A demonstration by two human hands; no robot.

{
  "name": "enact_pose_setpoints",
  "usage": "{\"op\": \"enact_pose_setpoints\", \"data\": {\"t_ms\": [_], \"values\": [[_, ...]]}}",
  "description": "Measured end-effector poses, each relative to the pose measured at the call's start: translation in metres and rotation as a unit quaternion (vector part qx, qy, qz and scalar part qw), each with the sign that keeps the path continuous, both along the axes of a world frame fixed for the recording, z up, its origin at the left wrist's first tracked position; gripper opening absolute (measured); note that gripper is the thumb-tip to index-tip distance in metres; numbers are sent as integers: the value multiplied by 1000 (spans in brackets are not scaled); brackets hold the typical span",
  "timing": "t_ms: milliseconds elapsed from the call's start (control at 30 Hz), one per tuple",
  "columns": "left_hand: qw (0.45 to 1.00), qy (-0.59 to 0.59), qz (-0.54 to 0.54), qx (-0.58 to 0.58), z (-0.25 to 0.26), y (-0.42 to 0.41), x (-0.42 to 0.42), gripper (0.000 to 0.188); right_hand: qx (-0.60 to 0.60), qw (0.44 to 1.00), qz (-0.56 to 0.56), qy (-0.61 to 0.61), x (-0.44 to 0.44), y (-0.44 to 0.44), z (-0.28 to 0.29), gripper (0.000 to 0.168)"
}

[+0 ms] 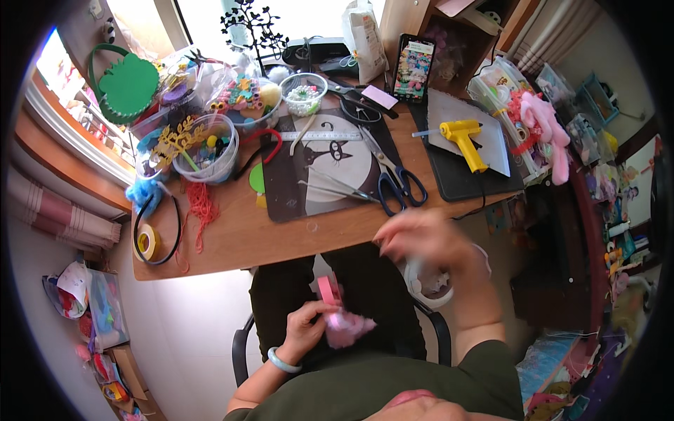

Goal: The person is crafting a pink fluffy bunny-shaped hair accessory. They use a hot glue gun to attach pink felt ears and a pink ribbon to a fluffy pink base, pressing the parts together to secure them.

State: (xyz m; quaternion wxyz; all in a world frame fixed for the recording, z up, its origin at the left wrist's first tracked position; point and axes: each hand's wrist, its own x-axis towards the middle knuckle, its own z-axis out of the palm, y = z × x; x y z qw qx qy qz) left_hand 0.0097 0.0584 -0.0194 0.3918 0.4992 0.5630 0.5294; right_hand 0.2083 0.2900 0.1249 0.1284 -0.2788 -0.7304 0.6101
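Observation:
Over my lap, my left hand [308, 323] pinches a fluffy pale pink piece [347, 329]. A band of brighter pink ribbon [326, 289] stands up from it, and my fingers hide where the two meet. My right hand [421, 239], blurred by motion, hovers at the table's front edge with its fingers bent; whether it holds something small cannot be made out. Closest to it on the table lie scissors with dark blue handles [403, 189] and metal tweezers [342, 188]. A yellow hot glue gun [466, 142] lies on a white tray [495, 134] farther right.
A cat-printed mat [287, 202] carries a clear ruler [321, 136]. Tubs of beads and trimmings [210, 168] crowd the left, near red yarn [201, 210], a black headband [176, 237] and yellow tape [147, 244]. A phone [413, 68] stands at the back. Chair armrests [439, 331] flank me.

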Motion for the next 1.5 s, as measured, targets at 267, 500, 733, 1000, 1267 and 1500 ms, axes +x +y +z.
{"op": "enact_pose_setpoints", "data": {"t_ms": [267, 500, 733, 1000, 1267, 1500], "values": [[996, -77, -23, -47, -11, 19, -1, 27, 420, 829, -357, -89, 22, 265, 2, 55], [993, -88, -58, -55, -13, 30, -5, 24, 344, 885, -302, -80, -1, 312, -26, 41], [993, -62, -73, -70, -17, 33, -6, 25, 308, 895, -310, -88, -8, 299, -15, 35], [998, 8, -57, -34, -18, 27, 0, 40, 363, 861, -355, 4, 8, 210, 18, 35], [997, 65, -34, 24, 39, 26, -5, 44, 143, 965, -170, 142, 11, 2, 16, 16], [978, 140, -133, 78, 91, 20, -5, 40, 109, 979, 9, 174, -23, -69, -45, 47]]}}
